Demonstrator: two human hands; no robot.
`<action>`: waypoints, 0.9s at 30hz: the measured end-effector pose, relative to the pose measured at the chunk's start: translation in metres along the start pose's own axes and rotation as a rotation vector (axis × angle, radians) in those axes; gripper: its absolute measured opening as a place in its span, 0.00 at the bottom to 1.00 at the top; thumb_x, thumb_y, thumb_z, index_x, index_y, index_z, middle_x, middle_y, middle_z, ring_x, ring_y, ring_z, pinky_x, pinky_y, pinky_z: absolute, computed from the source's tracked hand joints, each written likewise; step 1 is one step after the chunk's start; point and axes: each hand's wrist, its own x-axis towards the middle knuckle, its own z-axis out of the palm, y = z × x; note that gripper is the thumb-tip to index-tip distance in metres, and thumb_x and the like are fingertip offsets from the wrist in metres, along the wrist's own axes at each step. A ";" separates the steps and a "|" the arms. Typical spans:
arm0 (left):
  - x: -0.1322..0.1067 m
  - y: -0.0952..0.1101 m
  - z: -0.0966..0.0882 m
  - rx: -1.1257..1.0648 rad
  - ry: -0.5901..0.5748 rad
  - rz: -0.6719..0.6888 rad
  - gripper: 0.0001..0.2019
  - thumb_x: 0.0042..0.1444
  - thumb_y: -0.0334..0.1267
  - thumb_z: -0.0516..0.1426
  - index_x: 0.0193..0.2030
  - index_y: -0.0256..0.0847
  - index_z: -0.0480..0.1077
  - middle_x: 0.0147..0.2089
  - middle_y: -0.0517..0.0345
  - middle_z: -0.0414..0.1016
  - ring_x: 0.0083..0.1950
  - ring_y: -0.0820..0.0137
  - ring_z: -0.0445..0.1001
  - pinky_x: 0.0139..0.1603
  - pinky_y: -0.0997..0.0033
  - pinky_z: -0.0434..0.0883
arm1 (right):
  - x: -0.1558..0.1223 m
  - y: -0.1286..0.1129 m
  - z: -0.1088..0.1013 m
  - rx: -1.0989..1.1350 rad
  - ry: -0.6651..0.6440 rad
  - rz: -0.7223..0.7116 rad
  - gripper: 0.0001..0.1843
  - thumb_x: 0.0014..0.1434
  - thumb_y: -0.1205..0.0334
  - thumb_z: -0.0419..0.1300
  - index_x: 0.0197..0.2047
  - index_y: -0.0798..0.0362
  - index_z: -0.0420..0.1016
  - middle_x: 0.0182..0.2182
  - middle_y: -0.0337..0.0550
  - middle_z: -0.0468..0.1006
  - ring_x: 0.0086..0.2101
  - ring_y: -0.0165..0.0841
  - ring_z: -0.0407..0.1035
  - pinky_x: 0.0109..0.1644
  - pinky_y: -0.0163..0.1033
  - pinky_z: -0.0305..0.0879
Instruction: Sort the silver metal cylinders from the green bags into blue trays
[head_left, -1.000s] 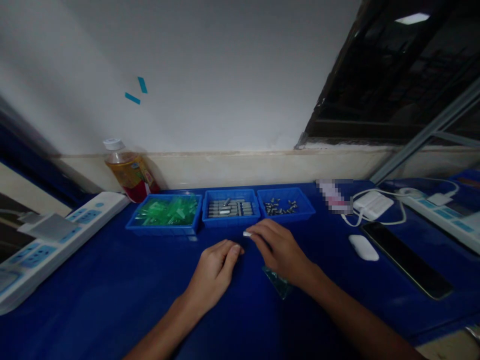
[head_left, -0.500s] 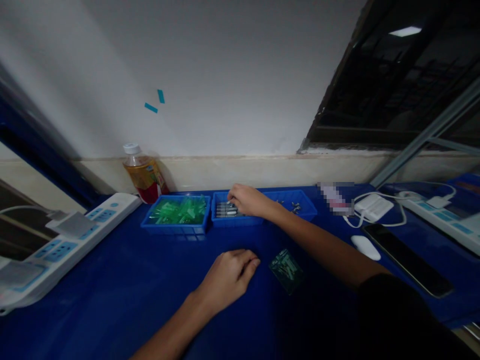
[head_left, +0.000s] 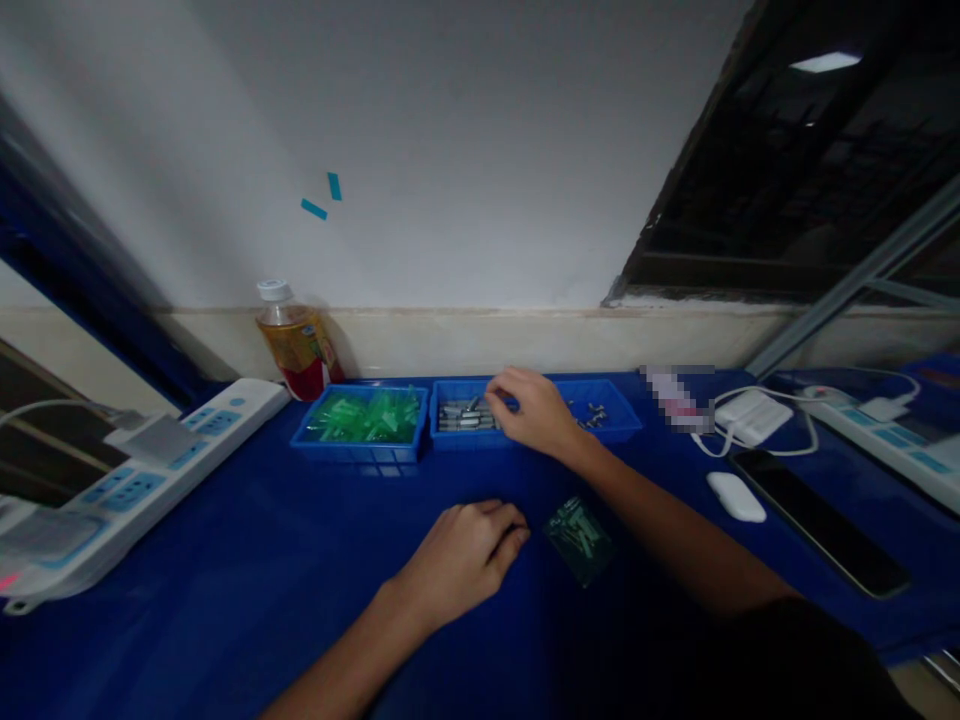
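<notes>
Over the blue bin (head_left: 450,442) of small silvery metal cylinders (head_left: 459,414), my right hand (head_left: 536,410) has its thumb and fingertips drawn together. Whatever sits in that pinch is too small or hidden to make out. My left hand (head_left: 469,555) rests on the blue table top with its fingers curled closed; their contents, if any, are hidden. Between my left hand and my right forearm lies a small clear bag (head_left: 579,540) with several thin pieces inside. Small metal parts (head_left: 596,413) lie in the blue compartment right of my right hand.
Green plastic pieces (head_left: 367,414) fill a bin at left, with a drink bottle (head_left: 298,345) behind. Power strips (head_left: 142,490) lie along both sides. At right are a phone (head_left: 817,520), a white case (head_left: 736,497) and a charger with cables (head_left: 752,417). A wall stands behind.
My right hand has lifted and shifted right from the metal cylinders, exposing more of them. My left hand keeps its closed pose on the table. The view has shifted slightly.
</notes>
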 end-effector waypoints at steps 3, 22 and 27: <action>0.000 -0.001 0.000 0.018 -0.004 -0.004 0.11 0.64 0.38 0.47 0.42 0.43 0.70 0.38 0.58 0.75 0.39 0.67 0.75 0.41 0.70 0.68 | -0.036 0.007 -0.013 -0.020 0.118 0.071 0.09 0.53 0.70 0.51 0.23 0.52 0.62 0.23 0.39 0.67 0.29 0.33 0.62 0.37 0.38 0.54; 0.004 0.002 0.003 0.070 0.009 0.042 0.12 0.64 0.38 0.47 0.44 0.43 0.70 0.40 0.56 0.73 0.40 0.68 0.74 0.44 0.69 0.69 | -0.098 0.015 -0.025 -0.090 -0.045 0.609 0.20 0.62 0.46 0.50 0.44 0.51 0.74 0.23 0.41 0.76 0.28 0.35 0.72 0.33 0.36 0.59; 0.013 0.021 0.015 0.186 0.085 -0.013 0.16 0.63 0.47 0.47 0.50 0.41 0.67 0.47 0.51 0.70 0.48 0.61 0.71 0.50 0.60 0.68 | -0.112 0.025 -0.026 0.000 0.036 0.677 0.18 0.62 0.48 0.50 0.42 0.52 0.73 0.27 0.42 0.76 0.30 0.35 0.72 0.35 0.37 0.62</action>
